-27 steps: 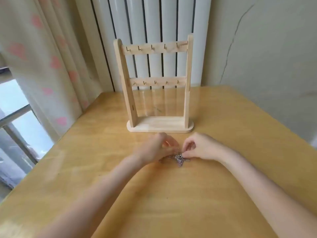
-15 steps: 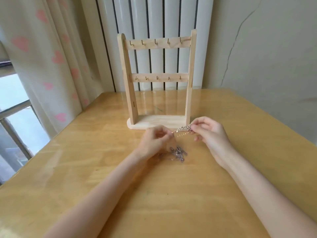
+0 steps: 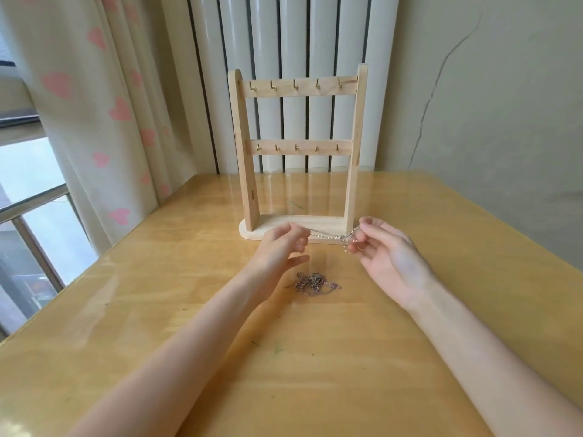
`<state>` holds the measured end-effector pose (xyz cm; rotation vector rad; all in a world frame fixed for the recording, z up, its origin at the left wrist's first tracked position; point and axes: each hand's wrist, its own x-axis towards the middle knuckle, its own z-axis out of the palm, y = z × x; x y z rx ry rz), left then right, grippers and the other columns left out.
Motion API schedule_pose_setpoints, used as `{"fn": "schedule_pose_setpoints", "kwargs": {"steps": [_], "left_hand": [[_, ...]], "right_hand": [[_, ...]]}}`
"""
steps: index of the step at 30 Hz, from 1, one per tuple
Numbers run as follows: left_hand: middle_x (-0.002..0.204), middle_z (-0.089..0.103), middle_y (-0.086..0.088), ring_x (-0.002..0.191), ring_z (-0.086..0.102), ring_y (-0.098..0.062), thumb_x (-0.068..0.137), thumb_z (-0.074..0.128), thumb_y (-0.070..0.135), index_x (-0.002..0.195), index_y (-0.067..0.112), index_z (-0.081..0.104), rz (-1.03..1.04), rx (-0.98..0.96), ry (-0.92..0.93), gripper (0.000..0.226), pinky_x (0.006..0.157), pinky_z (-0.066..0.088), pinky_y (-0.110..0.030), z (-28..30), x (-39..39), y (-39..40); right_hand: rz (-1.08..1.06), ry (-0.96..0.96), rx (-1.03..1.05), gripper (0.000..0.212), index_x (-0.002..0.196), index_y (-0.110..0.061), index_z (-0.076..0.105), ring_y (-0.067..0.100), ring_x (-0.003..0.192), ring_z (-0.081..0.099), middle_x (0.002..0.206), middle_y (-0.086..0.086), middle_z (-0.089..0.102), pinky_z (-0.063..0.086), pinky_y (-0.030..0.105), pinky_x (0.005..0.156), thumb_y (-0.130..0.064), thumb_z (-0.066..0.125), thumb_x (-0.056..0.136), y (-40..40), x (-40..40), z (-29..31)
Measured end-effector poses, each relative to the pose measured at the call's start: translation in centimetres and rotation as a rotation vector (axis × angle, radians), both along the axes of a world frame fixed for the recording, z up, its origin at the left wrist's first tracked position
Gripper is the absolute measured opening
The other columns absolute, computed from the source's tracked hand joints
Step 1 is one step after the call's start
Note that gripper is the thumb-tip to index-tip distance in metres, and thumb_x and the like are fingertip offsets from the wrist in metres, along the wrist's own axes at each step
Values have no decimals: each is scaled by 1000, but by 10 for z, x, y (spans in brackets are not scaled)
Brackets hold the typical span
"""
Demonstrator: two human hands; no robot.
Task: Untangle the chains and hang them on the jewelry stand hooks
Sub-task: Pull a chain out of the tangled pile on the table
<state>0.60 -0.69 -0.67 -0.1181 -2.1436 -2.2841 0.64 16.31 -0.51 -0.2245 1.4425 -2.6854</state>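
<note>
Both hands have drawn apart since half a second ago, stretching one chain point(image 3: 328, 235) between them just before the jewelry stand point(image 3: 298, 146). Left hand point(image 3: 280, 247) pinches one end, right hand point(image 3: 383, 250) pinches the other (bunched links there). Remaining tangled chains point(image 3: 315, 283) lie on the desk point(image 3: 157, 294), below.

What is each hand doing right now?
Left hand: pinches one end of the chain.
Right hand: pinches its other end.
</note>
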Motion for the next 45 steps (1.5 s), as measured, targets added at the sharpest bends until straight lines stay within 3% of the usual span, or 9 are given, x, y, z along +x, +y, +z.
{"fn": "schedule_pose_setpoints", "kwargs": {"steps": [5,7,12,18,22,29,36,42,45], "left_hand": [[111,64,-5,107,61,-18,93,50,17,110,8,60,-233,3,21,22,92,52,-27,-1,9,9],[101,67,-3,96,65,-15,91,52,14,110,7,62,-334,-15,27,22,83,52,-20,-3,11,12],[66,62,3,55,52,-3,87,58,10,80,8,65,-215,46,8,9,55,45,-11,1,11,7],[74,64,-1,51,58,-5,87,61,14,81,9,66,-85,-66,45,9,45,42,-15,4,14,3],[76,58,-1,47,54,-5,86,61,14,77,14,62,-87,-115,72,9,41,34,-16,6,16,3],[76,61,4,53,53,-5,87,60,17,81,16,61,-147,-100,57,6,45,38,-15,8,17,1],[72,62,5,65,57,-4,82,66,21,77,18,66,-141,-253,103,6,51,44,-15,7,18,3],[75,63,12,76,55,-4,82,63,21,71,22,61,-219,6,-18,11,74,42,-22,8,16,3],[70,65,9,67,59,-5,85,59,18,71,21,60,-282,211,-120,14,70,47,-18,7,16,9]], "right_hand": [[101,49,79,11,84,-9,55,11,48,48,61,1,56,39,18,45,-1,48,89,-5,6,3],[112,67,148,10,86,-8,55,8,41,41,64,2,57,28,16,37,-1,47,89,-5,7,3],[24,80,240,10,88,-8,55,5,37,35,68,3,58,22,15,33,0,49,88,0,5,1],[-33,112,413,14,96,-4,64,9,53,43,66,1,56,33,19,45,-3,53,88,-2,9,-3],[-41,120,544,6,85,-4,68,7,47,40,65,2,52,30,19,43,-7,64,81,-5,13,-2],[36,48,417,10,75,-10,60,12,49,47,72,1,54,35,19,38,-6,59,84,-7,13,0],[74,121,485,10,90,-1,64,11,56,50,82,5,61,43,21,45,-9,61,85,-5,14,-2],[108,126,466,4,86,-1,61,10,53,50,67,3,54,43,21,44,-1,60,83,-8,15,1],[141,100,397,12,77,-7,57,12,56,51,66,5,53,44,22,49,2,54,84,-9,13,1]]}}
